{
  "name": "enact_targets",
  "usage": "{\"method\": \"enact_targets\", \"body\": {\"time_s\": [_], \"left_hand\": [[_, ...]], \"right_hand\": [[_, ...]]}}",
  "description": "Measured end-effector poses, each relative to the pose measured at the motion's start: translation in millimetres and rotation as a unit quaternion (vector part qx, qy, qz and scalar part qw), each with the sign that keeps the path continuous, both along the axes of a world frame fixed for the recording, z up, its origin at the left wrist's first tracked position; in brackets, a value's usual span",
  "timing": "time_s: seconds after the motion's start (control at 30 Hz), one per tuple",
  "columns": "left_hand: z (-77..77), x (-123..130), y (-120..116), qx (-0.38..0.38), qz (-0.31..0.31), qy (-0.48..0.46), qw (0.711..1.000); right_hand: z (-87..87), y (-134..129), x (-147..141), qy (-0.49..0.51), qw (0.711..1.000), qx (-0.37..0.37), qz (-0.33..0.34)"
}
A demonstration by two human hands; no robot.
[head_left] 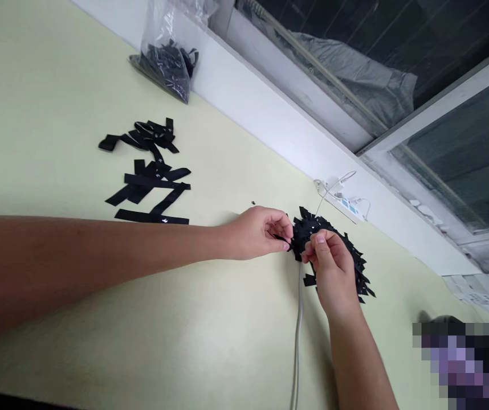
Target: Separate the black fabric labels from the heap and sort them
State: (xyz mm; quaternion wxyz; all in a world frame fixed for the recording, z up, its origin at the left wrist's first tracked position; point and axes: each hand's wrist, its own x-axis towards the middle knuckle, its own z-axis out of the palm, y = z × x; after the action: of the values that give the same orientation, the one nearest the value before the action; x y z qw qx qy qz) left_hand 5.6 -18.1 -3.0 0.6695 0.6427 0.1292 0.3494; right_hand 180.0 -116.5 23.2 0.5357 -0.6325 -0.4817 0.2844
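Observation:
My left hand (264,230) reaches in from the left, thumb and fingers closed on a short black fabric strip (282,239) at the pile's near side. My right hand (334,267) is in front of the pile, thumb pressed to the fingers in a pinch; whatever it holds is hidden. Behind both hands lies a heap of short black fabric strips (358,262), partly covered by my right hand. Longer black strips, some with small white marks, lie loosely in two groups further left, an upper group (150,136) and a lower group (153,182).
A clear plastic bag (170,71) of black strips stands against the white ledge at the back. A white power strip (345,204) with cords sits by the ledge. One pale cable (298,330) runs across the table (210,324) toward me. A pixelated patch covers the lower right corner.

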Motion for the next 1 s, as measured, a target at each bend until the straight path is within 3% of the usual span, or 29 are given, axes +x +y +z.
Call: {"method": "enact_targets", "body": {"time_s": [0.2, 0.4, 0.67, 1.0], "left_hand": [[5.1, -2.6, -4.4, 0.006, -0.022, 0.015, 1.0], [5.4, -2.7, -6.5, 0.023, -0.017, 0.018, 0.999], [4.7, -3.2, -3.2, 0.044, 0.031, 0.023, 0.998], [5.6, -4.4, -3.3, 0.062, 0.041, 0.033, 0.997]], "right_hand": [[0.3, -1.2, -11.3, -0.052, 0.998, -0.016, 0.034], [-3.5, 0.1, -14.5, -0.001, 0.995, -0.019, 0.098], [-4.5, -1.4, -10.9, 0.036, 0.993, -0.048, 0.099], [-4.6, -2.9, -13.1, 0.061, 0.99, -0.076, 0.103]]}}
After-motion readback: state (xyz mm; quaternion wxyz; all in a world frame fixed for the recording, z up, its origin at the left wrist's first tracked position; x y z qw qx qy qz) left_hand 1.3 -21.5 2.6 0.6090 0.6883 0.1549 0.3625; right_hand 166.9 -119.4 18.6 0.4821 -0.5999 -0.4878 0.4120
